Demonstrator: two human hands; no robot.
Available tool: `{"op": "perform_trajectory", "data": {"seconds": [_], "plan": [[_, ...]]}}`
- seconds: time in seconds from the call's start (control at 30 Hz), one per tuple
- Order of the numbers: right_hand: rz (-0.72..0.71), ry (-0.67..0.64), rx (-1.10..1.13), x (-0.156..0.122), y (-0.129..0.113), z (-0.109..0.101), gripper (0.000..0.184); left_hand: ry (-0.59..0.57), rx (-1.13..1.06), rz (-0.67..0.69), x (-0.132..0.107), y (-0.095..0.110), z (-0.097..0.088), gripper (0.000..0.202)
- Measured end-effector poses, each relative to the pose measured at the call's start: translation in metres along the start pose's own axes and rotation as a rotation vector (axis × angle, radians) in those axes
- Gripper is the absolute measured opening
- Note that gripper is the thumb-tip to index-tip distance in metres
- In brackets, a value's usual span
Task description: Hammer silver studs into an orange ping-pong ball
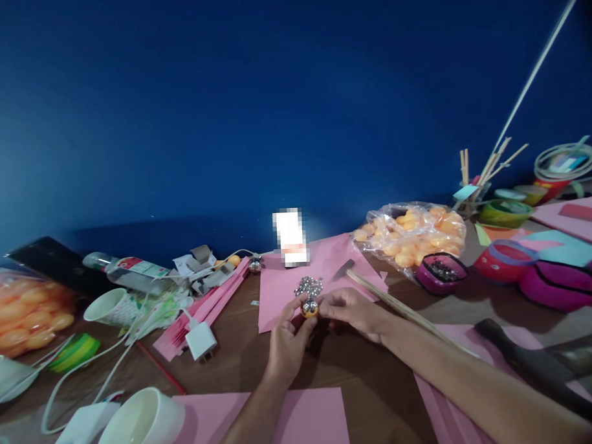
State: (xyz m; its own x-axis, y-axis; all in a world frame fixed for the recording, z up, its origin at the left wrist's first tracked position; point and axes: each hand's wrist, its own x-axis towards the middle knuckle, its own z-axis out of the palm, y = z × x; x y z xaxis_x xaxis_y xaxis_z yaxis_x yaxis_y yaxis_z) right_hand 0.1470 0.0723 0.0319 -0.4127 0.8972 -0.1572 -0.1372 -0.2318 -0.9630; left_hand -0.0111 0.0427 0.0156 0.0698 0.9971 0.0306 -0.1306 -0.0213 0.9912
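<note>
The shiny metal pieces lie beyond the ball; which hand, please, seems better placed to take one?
Probably the right hand: the left hand grips the ball, while the right's fingers are beside it, near the metal pieces. Whether they pinch something is unclear.

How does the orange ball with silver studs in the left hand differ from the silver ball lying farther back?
The orange ball shows bare orange; the silver ball looks almost wholly silver. The left hand pinches the orange ball; the silver ball lies unheld. Both are round and shiny.
</note>
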Motion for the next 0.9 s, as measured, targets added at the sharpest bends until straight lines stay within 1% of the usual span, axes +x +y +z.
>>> {"op": "perform_trajectory", "data": {"seconds": [0.2, 0.43, 0.7, 0.9], "plan": [[0.033, 0.013, 0.016, -0.001, 0.0008, 0.002, 0.023, 0.021, 0.011, 0.009, -0.0001, 0.0013, 0.0009, 0.044], [0.015, 0.036, 0.009, -0.0012, 0.005, 0.0032, 0.026, 0.037, 0.023, -0.002, 0.0007, 0.0004, 0.001, 0.045], [0.04, 0.076, 0.015, -0.0021, 0.0035, 0.0065, 0.026, 0.034, 0.11, 0.046, 0.0009, -0.0003, 0.0014, 0.041], [0.004, 0.086, 0.079, -0.002, 0.0034, 0.0097, 0.027, 0.028, 0.136, 0.044, 0.001, -0.0011, 0.0014, 0.041]]}}
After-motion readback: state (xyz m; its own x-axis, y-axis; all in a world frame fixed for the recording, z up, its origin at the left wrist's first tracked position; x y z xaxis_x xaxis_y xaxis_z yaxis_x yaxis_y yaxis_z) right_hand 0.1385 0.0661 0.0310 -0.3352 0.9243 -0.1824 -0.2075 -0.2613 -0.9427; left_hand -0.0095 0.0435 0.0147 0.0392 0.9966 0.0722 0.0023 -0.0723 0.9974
